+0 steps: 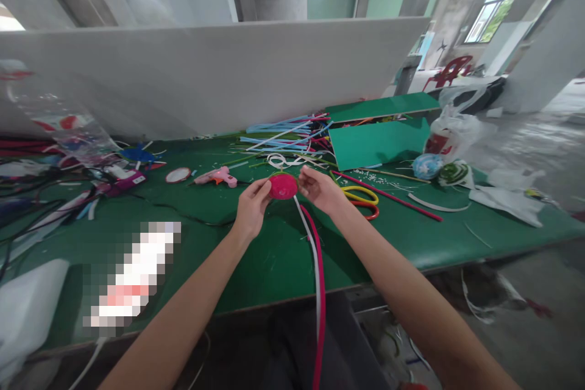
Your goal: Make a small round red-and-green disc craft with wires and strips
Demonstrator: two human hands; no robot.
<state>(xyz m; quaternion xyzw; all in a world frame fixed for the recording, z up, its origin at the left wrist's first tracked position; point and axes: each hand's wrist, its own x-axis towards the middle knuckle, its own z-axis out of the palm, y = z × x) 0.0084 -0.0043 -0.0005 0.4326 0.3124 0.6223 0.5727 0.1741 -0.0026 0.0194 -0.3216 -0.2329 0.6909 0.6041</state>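
Observation:
A round red coil of thin strip (283, 186) is held up over the table's middle. My left hand (252, 210) pinches its left edge between thumb and fingers. At the coil's right edge, my right hand (320, 189) has its fingertips pressed together; what lies between them is too small to make out. A thin greenish edge shows around the coil's rim. From beneath the coil a red strip (321, 292) and a white strip (314, 256) curve down side by side over the table's front edge.
Behind my hands lie blue, white and green strips (283, 137) and a green box (379, 141). A pink glue gun (218, 177) lies to the left. Yellow-handled scissors (363, 195) lie to the right, near two wound balls (427, 166). A plastic bottle (59, 116) stands far left.

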